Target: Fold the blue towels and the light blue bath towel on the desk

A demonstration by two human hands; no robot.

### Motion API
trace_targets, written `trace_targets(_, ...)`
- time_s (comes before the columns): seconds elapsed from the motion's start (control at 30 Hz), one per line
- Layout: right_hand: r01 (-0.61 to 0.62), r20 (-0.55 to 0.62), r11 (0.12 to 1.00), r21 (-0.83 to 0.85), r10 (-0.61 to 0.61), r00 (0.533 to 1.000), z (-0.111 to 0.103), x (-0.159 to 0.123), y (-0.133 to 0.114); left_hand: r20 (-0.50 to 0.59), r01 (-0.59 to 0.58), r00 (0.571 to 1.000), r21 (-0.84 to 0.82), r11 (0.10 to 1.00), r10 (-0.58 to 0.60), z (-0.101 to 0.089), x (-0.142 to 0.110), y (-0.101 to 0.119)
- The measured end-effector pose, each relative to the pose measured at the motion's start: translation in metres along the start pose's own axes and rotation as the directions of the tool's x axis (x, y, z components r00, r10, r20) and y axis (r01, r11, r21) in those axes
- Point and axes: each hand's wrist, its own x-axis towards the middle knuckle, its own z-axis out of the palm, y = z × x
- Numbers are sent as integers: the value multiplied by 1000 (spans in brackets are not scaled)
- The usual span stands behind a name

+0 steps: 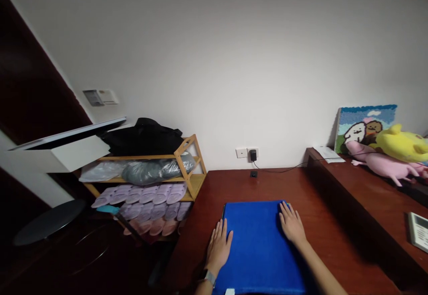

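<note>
A flat, bright blue cloth-like rectangle lies on the reddish-brown wooden desk; a small white tag shows at its near edge. My left hand rests along its left edge, fingers stretched forward and thumb on the blue surface. At the upper right corner, my right hand lies flat with its fingers spread, touching the edge. Neither hand grips anything. A watch is on my left wrist. Thin darker edging peeks out beneath the blue piece at its upper corners.
Left of the desk stands a wooden rack with slippers, a black bag and a white box. A black stool is nearby. Plush toys and a calculator sit right. A cable runs from a wall plug.
</note>
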Motion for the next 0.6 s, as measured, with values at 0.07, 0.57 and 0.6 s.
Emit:
trace_targets(0.07, 3, 39, 1000, 20, -4, 999, 2, 20, 0, 21, -4, 1000, 35, 999, 3, -5, 1, -1)
trace_targets(0.57, 31, 80, 994, 104, -39, 996, 40, 36, 28, 18, -513, 854, -146, 846, 520, 39, 80, 213)
trace_targets(0.6, 27, 78, 994, 103, -35, 996, 40, 36, 28, 20, -510, 856, -136, 849, 517, 44, 84, 208)
